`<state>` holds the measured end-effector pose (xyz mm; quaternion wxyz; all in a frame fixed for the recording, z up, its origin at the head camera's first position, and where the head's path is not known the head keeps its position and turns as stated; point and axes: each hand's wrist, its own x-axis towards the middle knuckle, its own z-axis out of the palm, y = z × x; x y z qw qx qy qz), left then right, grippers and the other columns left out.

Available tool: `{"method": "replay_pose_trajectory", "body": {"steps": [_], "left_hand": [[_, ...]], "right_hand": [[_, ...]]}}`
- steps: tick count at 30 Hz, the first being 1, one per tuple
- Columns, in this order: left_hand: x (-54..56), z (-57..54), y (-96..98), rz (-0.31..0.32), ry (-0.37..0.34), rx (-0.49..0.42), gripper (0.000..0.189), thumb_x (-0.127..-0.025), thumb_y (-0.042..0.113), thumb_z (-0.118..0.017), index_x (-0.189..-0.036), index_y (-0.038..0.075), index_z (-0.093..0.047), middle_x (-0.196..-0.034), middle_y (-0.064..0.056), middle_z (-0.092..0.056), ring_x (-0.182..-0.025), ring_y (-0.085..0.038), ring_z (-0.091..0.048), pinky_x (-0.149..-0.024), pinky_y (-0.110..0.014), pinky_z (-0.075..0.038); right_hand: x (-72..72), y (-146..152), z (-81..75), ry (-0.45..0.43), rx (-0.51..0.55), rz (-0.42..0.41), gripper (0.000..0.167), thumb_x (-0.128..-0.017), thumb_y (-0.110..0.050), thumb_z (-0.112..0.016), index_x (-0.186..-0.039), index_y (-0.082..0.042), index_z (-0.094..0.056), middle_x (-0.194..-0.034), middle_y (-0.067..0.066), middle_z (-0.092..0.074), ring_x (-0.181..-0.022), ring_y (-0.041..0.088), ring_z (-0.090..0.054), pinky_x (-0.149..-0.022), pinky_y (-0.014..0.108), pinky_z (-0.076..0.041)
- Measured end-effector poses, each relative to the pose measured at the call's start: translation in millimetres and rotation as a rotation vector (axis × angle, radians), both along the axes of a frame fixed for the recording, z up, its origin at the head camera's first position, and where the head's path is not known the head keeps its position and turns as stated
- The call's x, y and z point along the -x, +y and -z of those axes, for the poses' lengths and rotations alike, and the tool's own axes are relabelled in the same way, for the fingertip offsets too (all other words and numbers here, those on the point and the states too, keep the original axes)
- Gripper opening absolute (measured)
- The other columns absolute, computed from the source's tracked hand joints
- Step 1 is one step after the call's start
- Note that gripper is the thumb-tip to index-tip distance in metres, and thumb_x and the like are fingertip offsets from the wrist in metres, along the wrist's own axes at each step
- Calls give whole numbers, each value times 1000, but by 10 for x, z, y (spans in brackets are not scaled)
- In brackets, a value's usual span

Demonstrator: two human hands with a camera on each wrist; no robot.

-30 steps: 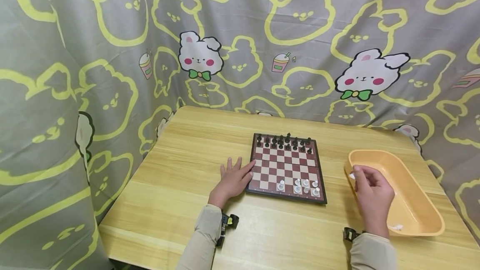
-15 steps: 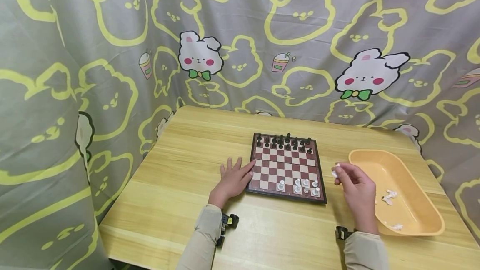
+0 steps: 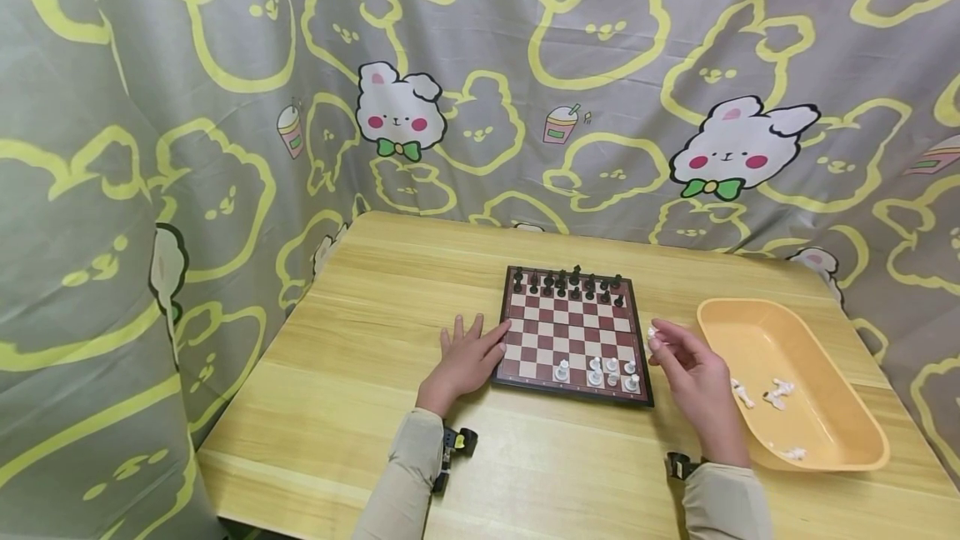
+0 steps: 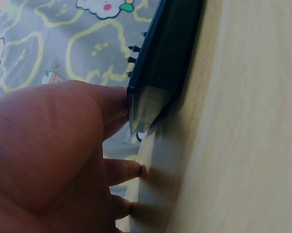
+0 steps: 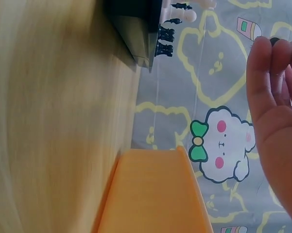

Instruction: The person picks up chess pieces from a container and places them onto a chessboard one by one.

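A chessboard [image 3: 556, 330] lies on the table, with black chess pieces [image 3: 575, 279] in two rows at its far side. Several white chess pieces [image 3: 596, 376] stand at the near right of it. My left hand [image 3: 467, 362] rests by the board's left edge, its thumb and index finger touching that edge and the other fingers spread on the table. Just right of the board, my right hand [image 3: 694, 376] pinches a small white chess piece [image 3: 652, 333] between thumb and fingertips. Which piece it is cannot be made out, as the fingers partly cover it.
An orange plastic tub [image 3: 840, 386] stands to the right of the board, with several white pieces [image 3: 780, 392] lying in it. The wooden table [image 3: 390, 298] reaches back to a patterned grey curtain [image 3: 480, 48]. Each wrist wears a small black camera [image 3: 681, 465].
From over the tub, my right hand has moved left to the board's right edge with the white chess piece. More pieces in the tub are now uncovered. My left hand stays put.
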<state>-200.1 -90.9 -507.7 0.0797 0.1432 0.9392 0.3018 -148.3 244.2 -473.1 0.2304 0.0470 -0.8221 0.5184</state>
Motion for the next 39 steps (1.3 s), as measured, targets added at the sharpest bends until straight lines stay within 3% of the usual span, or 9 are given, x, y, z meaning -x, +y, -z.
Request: {"method": "replay_pose_trajectory", "body": {"steps": [7,14,20,25,32,39], "left_hand": [[-2,4,7,-3,-12,12,49,-112,39,-39,-160,30,-42,-168,-25,-20,-153,-56,3,-119,-71,7],[3,4,9,-4,-11,12,49,-112,39,-38,-160,31,-42,-168,-24,-20,-153,-56,3,-119,-71,7],[-6,-1,-1,1,-8,6,49,-112,38,-39,-160,30,-43,-167,-25,-21,-152,-56,1,-119,-72,5],[-11,-10,-1,1,-5,3,49,-112,37,-39,-160,29,-43,-167,-26,-22,-152,-57,1,-119,-72,5],[-6,-5,-1,1,-3,7,49,-112,38,-39,-160,29,-43,-167,-26,-22,-152,-57,1,-119,-73,4],[-4,3,-1,2,1,3,49,-111,37,-39,-160,29,-43,-167,-26,-22,-152,-57,1,-118,-73,4]], "right_hand": [[-34,-21,-26,-104,-62,16,25,-101,-13,-68,-123,0,-72,-85,6,-64,-73,10,-57,-62,16,-48],[-16,-103,-18,-81,-68,-11,20,-95,-7,-75,-113,0,-76,-84,4,-67,-71,5,-55,-59,16,-45],[-14,-203,-6,-127,-76,-46,16,-95,-12,-76,-109,-3,-77,-83,1,-66,-72,8,-56,-59,19,-46],[7,-255,33,-89,-121,-56,12,-94,-13,-78,-104,-7,-76,-80,1,-66,-72,10,-56,-60,22,-47],[21,-302,49,-55,-146,-98,12,-91,-8,-80,-103,-8,-76,-90,1,-73,-76,7,-61,-66,20,-51],[35,-364,78,-10,-180,-146,16,-86,0,-82,-98,-9,-77,-86,1,-76,-73,6,-62,-63,17,-50]]}}
